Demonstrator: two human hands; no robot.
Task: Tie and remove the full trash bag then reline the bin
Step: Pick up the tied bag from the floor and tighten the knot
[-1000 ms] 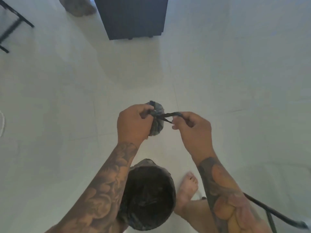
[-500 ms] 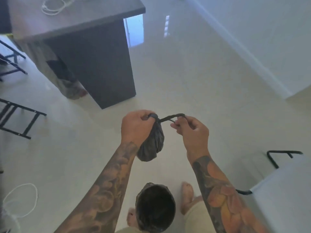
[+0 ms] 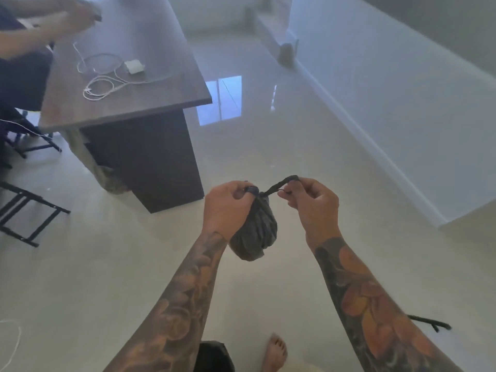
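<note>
- The trash bag (image 3: 255,232), small, dark and bunched, is held in the air above the pale floor (image 3: 268,146), between the two hands; its gathered neck points upward.
- The left hand (image 3: 225,208) is closed round the neck of the bag; the fingers are curled, and the thumb and forefinger are pressed together at the top of the gather, where a dark fold of plastic is pinched.
- The right hand (image 3: 312,208) is held just beside the neck; a twisted strip of the bag (image 3: 279,185) is pinched between thumb and forefinger and drawn out sideways from the gather; the other fingers are curled loosely toward the palm.
- The rim of the dark bin (image 3: 213,357) is seen at the bottom edge, beside a bare foot (image 3: 275,351).
- A wooden desk (image 3: 150,84) bearing white cables (image 3: 102,76) is seen at upper left; a second person's hands (image 3: 77,17) are raised over it, blurred.
</note>
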